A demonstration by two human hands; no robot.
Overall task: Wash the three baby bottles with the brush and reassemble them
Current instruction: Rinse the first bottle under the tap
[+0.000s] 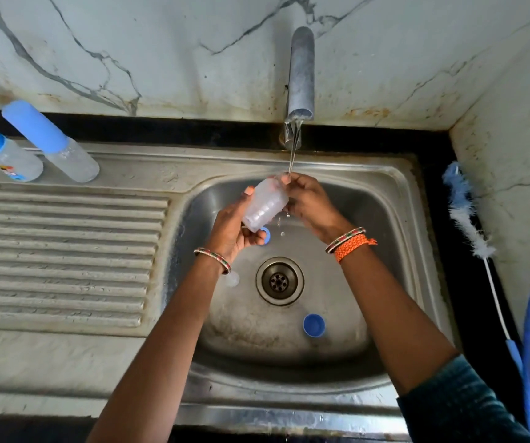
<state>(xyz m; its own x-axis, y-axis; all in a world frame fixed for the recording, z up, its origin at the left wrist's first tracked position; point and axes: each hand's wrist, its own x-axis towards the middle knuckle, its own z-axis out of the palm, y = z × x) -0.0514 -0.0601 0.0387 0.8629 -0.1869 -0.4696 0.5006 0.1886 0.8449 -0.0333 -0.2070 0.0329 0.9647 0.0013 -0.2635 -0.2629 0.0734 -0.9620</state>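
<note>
Soft, even daylight, slightly dim, muted glare on the sink (394, 199) steel, faint shadows in the basin, wide-angle bending at the edges, mild softness throughout

Behind the fingers of the left hand (231, 231), the wrist wears one thin beaded bangle in red, green and gold (213, 259). Behind the fingers of the right hand (310, 203), the wrist wears a similar beaded bangle (345, 239) and, beside it, a braided orange thread band (353, 247). Further up the right arm is a dark teal sleeve of textured fabric (458, 407); the left forearm is bare.
</note>
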